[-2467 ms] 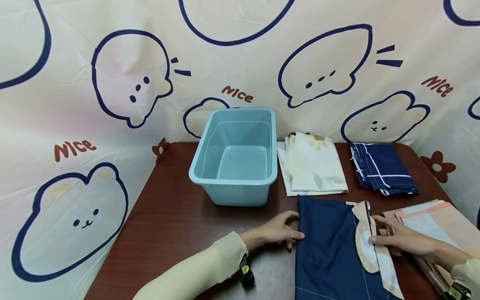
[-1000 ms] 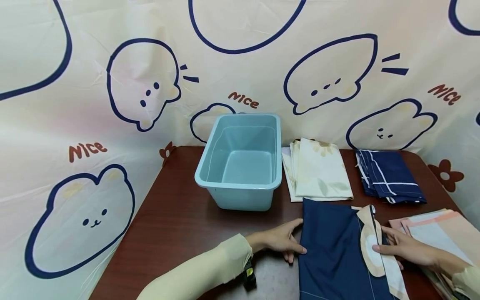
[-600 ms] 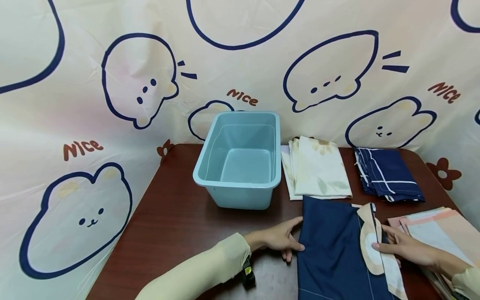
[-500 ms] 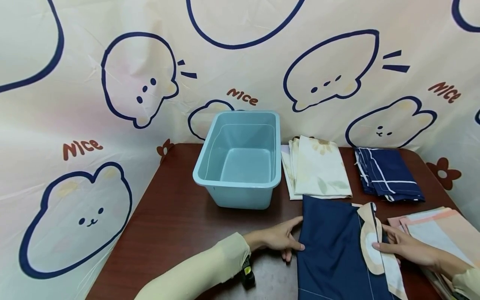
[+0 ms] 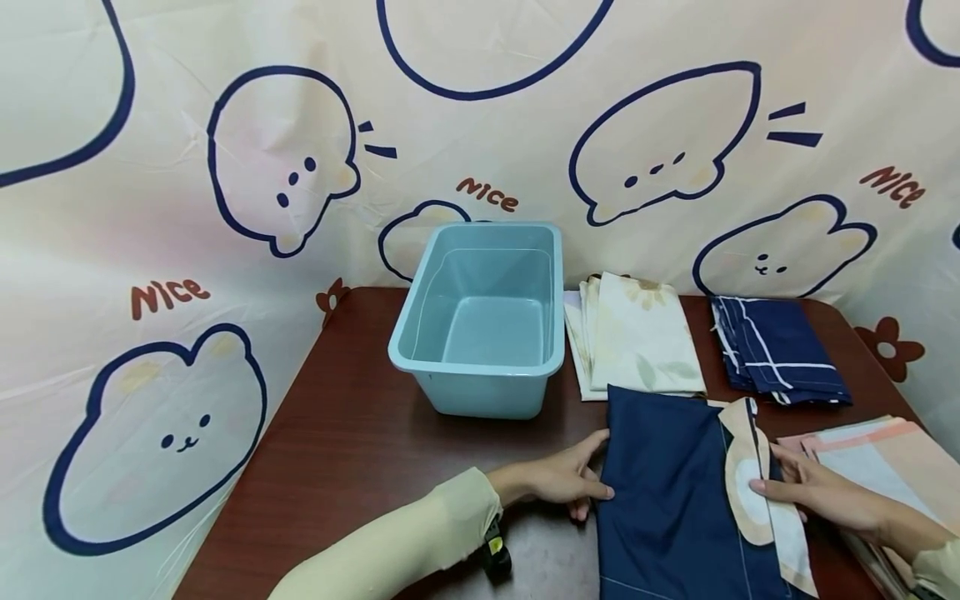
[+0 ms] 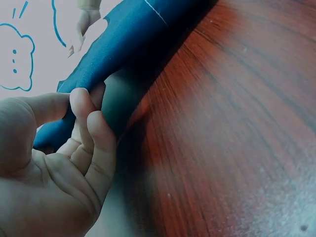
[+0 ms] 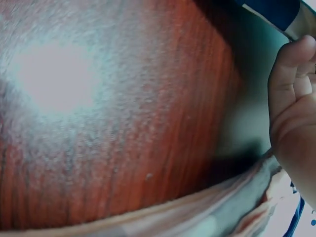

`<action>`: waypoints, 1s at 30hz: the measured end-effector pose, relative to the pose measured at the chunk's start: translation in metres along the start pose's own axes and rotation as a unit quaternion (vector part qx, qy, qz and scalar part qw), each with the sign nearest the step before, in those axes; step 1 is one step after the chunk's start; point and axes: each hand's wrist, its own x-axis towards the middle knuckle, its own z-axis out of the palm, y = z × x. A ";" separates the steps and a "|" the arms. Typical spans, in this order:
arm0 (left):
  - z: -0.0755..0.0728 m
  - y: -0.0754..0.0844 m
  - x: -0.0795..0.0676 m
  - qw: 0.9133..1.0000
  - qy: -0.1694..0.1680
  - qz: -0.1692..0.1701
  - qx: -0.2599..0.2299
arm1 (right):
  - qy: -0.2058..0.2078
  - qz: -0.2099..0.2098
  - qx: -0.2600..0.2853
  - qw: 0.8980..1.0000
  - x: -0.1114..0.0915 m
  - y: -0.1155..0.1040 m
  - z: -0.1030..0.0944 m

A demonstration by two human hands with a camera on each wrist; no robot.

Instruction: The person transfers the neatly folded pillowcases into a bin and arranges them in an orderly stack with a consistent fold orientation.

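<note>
A folded navy cloth (image 5: 660, 492) with a beige-and-white print along its right side lies in front of the person, running off the bottom of the head view. My left hand (image 5: 558, 477) pinches its left edge between thumb and fingers. In the left wrist view, the same left hand (image 6: 74, 143) has its fingertips at the cloth's edge, which stands raised over the wood. On the other side my right hand (image 5: 828, 492) grips the printed edge, thumb on top and the other fingers partly hidden. The right wrist view shows only part of the right hand (image 7: 296, 98) beside the cloth.
A light blue plastic tub (image 5: 480, 392) stands at the back of the dark wooden table (image 5: 360, 417). Right of it lie a folded cream floral cloth (image 5: 645, 342) and a folded navy cloth with white lines (image 5: 780, 346). Peach-and-grey folded fabric (image 5: 885, 462) sits under the right forearm.
Both hands keep their hold on the navy cloth. Within the last half second its far edge and the hands have shifted slightly up and right in the head view.
</note>
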 end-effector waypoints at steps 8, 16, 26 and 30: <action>0.001 0.007 -0.002 1.000 0.011 0.012 0.000 | 0.035 0.025 -0.046 0.998 -0.002 -0.010 -0.007; -0.002 0.016 -0.007 1.000 0.018 0.013 0.020 | 0.045 -0.038 -0.032 0.998 -0.002 -0.019 -0.007; -0.004 0.029 -0.014 0.999 0.039 0.009 0.016 | 0.029 -0.037 -0.014 0.999 0.000 -0.033 -0.015; -0.005 0.033 -0.017 0.999 0.045 0.009 0.020 | 0.038 -0.040 -0.029 0.998 -0.002 -0.037 -0.016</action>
